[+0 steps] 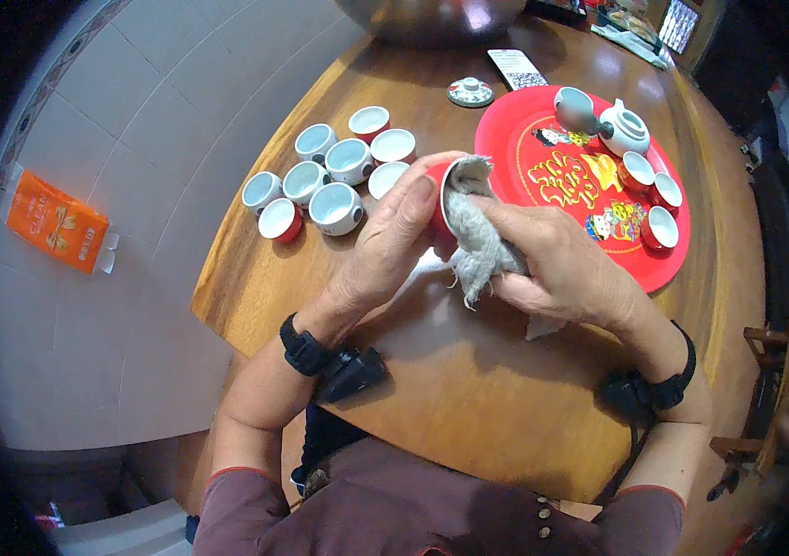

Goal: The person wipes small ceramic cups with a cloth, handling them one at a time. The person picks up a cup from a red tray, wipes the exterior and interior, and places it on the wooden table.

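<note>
My left hand (pixel 394 222) grips a small red cup (pixel 440 201) with a white rim, tilted so its mouth faces right. A frayed grey-white cloth (pixel 474 236) is bunched in my right hand (pixel 554 254), and part of it is pushed into the cup's mouth. Left of my hands stands a group of several cups, some white with dark motifs (pixel 336 208) and some red with white insides (pixel 280 219). To the right lies a round red tray (pixel 499 149) with gold and cartoon decoration. It carries a white teapot without its lid (pixel 624 128) and several cups (pixel 660 228).
A patterned porcelain lid (pixel 470 92) and a white card with a printed code (pixel 517 69) lie beyond the cups on the wooden table (pixel 471 389). A large shiny metal vessel (pixel 429 17) stands at the far edge. An orange tissue pack (pixel 57 221) hangs against the tiled wall (pixel 179 90).
</note>
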A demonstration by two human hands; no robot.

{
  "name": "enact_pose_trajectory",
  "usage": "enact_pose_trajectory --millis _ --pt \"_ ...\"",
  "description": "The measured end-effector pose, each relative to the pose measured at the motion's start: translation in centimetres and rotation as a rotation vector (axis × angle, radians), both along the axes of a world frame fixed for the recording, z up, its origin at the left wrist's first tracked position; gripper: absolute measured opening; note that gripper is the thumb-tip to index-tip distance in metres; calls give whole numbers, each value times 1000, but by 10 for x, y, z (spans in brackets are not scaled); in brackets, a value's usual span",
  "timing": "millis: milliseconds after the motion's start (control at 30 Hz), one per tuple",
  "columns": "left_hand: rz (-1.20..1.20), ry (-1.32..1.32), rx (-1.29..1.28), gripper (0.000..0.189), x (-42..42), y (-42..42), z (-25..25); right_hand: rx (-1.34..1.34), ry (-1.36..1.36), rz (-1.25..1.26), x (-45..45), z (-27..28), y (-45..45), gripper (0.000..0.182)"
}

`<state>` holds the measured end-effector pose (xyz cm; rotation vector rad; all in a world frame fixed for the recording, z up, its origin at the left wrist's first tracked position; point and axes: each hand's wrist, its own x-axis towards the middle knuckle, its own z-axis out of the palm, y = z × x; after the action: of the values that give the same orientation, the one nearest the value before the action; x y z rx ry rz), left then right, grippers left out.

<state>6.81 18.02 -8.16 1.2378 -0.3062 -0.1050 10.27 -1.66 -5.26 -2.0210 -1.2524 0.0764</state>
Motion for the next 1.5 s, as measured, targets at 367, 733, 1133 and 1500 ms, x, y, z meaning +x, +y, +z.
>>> enact_pose_trajectory --millis 367,733,1133,1500 --pt "496 -966 687 59 18 9 1 172 923 -30 2 6 0 33" --pt "137 -212 48 56 15 9 3 500 897 -188 3 0 6 33" --pt "-163 26 -252 27 13 18 -3 545 971 -48 10 3 -4 45" --pt "144 -103 42 17 11 11 -5 308 -154 -307 -4 11 -2 55"
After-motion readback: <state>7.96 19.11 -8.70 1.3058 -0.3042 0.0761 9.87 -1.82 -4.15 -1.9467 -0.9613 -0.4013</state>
